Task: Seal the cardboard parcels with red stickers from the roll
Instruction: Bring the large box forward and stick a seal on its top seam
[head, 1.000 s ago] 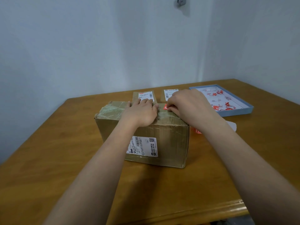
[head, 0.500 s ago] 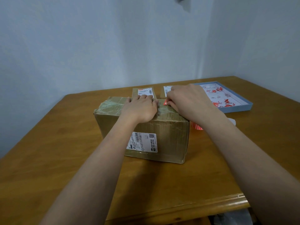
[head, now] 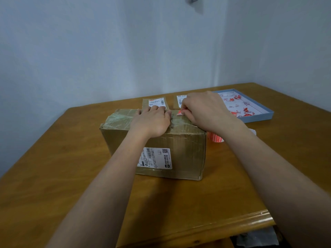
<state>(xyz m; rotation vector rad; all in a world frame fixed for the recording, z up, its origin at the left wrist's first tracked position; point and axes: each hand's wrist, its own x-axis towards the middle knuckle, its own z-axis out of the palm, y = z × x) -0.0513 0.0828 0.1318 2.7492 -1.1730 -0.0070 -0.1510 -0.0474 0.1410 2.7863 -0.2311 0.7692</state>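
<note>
The wooden table [head: 53, 158] carries the large cardboard parcel [head: 179, 145], which sits at its centre with the taped top seam running left to right across the lid. Beyond it stand two smaller parcels [head: 155, 103] with white labels, and to the far right a blue tray [head: 258, 118] holding scraps of red and white backing. The sticker roll [head: 215, 139] lies on the table just beside the large parcel's right end, partly hidden under the right forearm. The left hand [head: 152, 122] rests flat on the lid, fingers straight and pressing, gripping nothing. The right hand [head: 204, 110] has its fingers curled and pinches a red sticker [head: 180, 113] at the far edge of the lid, just right of the left fingertips. The sticker appears to need laying leftward over the seam; the right hand is the nearer.
</note>
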